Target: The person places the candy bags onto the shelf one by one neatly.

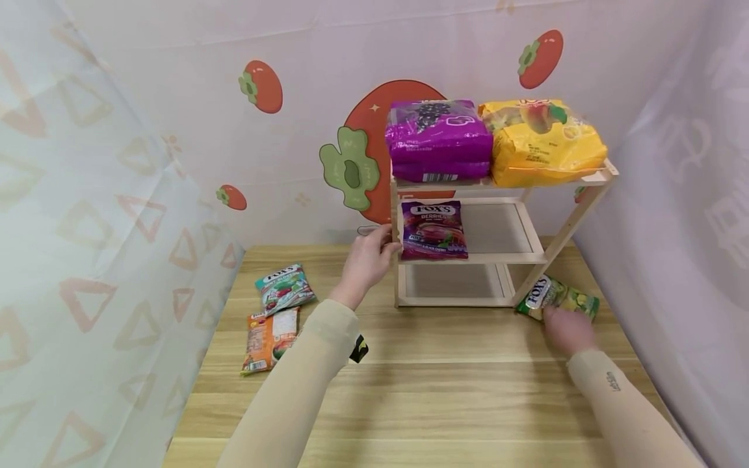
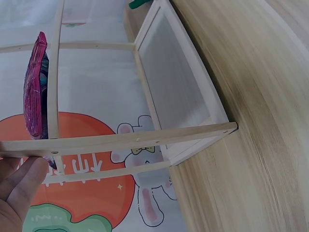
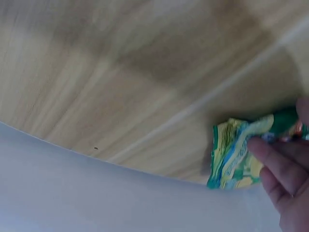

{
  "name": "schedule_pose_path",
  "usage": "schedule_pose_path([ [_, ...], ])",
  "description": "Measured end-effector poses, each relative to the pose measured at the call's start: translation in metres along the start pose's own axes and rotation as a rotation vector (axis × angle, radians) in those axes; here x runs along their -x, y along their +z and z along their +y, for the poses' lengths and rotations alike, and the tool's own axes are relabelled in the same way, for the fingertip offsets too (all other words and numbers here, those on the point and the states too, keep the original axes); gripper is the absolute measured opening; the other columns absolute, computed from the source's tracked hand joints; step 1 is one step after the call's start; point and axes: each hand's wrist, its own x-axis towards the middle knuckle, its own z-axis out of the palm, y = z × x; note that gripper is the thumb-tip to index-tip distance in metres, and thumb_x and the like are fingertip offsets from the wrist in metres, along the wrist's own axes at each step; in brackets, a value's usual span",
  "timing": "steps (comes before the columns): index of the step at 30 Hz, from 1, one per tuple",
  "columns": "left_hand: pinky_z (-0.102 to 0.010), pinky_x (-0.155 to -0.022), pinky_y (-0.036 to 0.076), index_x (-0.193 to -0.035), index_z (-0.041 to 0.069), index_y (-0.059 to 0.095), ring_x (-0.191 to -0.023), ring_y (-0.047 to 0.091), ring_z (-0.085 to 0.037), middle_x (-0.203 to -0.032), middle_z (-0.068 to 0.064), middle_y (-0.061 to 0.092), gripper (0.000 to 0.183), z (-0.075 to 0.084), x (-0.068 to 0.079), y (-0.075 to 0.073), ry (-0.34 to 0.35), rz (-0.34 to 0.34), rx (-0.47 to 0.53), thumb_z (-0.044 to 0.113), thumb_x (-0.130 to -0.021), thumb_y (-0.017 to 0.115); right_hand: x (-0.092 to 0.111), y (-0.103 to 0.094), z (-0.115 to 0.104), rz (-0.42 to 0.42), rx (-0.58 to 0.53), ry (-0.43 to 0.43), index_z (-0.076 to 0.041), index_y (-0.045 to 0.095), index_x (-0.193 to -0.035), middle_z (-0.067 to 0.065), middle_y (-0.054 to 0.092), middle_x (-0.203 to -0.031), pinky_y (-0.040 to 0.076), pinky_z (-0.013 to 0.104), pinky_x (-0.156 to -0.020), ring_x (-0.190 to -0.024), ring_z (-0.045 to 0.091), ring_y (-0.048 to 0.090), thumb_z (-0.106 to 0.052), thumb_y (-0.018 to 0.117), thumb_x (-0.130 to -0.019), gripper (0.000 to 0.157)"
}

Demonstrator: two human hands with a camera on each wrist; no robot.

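Two cream sleeves (image 1: 304, 390) come up from the bottom edge, over a wood-grain table (image 1: 445, 403). At the far left of the table, an orange bag (image 1: 259, 341) lies flat, with a pale blue bag (image 1: 285, 289) just behind it, its lower edge meeting the orange one. Next along, a dark packet (image 1: 359, 350) shows only in part past the left sleeve. The left hand (image 1: 367, 258) comes next, its grip bent round the left front post (image 2: 111, 139) of a wooden rack (image 1: 456, 301). On the rack's middle shelf (image 1: 497, 224), at the left end, lies a berries bag (image 1: 433, 231), close to that hand. Above it on the top shelf (image 1: 601, 176) sits a big purple bag (image 1: 439, 143), and right of that a big yellow bag (image 1: 544, 146), the two touching. At the far right, a green bag (image 1: 552, 298) lies on the table, just beside the rack's right front leg (image 1: 562, 244). The right hand (image 1: 570, 331) rests its fingers (image 3: 280, 166) on it; whether that grip pinches the bag or only presses, I cannot tell
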Motion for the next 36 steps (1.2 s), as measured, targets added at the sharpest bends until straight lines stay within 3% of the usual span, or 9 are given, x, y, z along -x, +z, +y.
schedule_pose_path([
  [8, -0.041, -0.086, 0.059, -0.126, 0.004, 0.066, -0.093, 0.074, -0.024, -0.11, -0.012, 0.076, 0.029, 0.0, 0.0, 0.001, -0.009, -0.007, 0.004, 0.02, -0.101, 0.066, 0.0, 0.015, -0.009, 0.073, 0.089, 0.0, -0.003, 0.066, -0.073, 0.011, 0.063, -0.062, 0.054, 0.056, -0.064, -0.053, 0.03, 0.059, 0.005, 0.062, -0.087, 0.017],
  [16, -0.042, -0.088, 0.059, -0.127, 0.005, 0.066, -0.097, 0.074, -0.026, -0.112, -0.012, 0.076, 0.03, 0.0, 0.0, 0.001, -0.009, -0.003, -0.003, 0.021, -0.101, 0.067, 0.002, 0.016, -0.012, 0.141, 0.16, -0.096, -0.009, 0.061, -0.062, 0.006, 0.059, -0.055, 0.056, 0.056, -0.074, -0.05, 0.025, 0.058, 0.006, 0.063, -0.082, 0.025],
  [24, -0.042, -0.089, 0.059, -0.128, 0.005, 0.065, -0.098, 0.074, -0.027, -0.113, -0.013, 0.076, 0.033, 0.001, 0.001, 0.0, -0.018, 0.002, 0.0, 0.021, -0.1, 0.067, 0.002, 0.014, -0.023, 0.134, 0.209, -0.153, -0.009, 0.061, -0.067, 0.004, 0.061, -0.059, 0.052, 0.061, -0.088, -0.052, 0.025, 0.059, 0.005, 0.064, -0.082, 0.021],
  [32, -0.042, -0.089, 0.059, -0.128, 0.004, 0.065, -0.098, 0.074, -0.027, -0.113, -0.014, 0.076, 0.032, 0.001, 0.001, 0.0, -0.003, 0.003, 0.0, 0.02, -0.101, 0.067, 0.005, 0.015, -0.035, 0.167, 0.094, -0.064, -0.006, 0.055, -0.067, 0.008, 0.057, -0.057, 0.05, 0.062, -0.072, -0.054, 0.03, 0.059, 0.005, 0.056, -0.088, 0.024],
  [36, -0.042, -0.089, 0.059, -0.125, 0.004, 0.066, -0.099, 0.074, -0.027, -0.111, -0.013, 0.076, 0.029, 0.001, 0.001, -0.001, 0.002, 0.005, 0.001, 0.02, -0.101, 0.067, 0.007, 0.01, -0.037, 0.061, 0.002, -0.014, -0.004, 0.061, -0.073, 0.011, 0.065, -0.066, 0.051, 0.069, -0.074, -0.064, 0.035, 0.066, 0.007, 0.055, -0.091, 0.022],
])
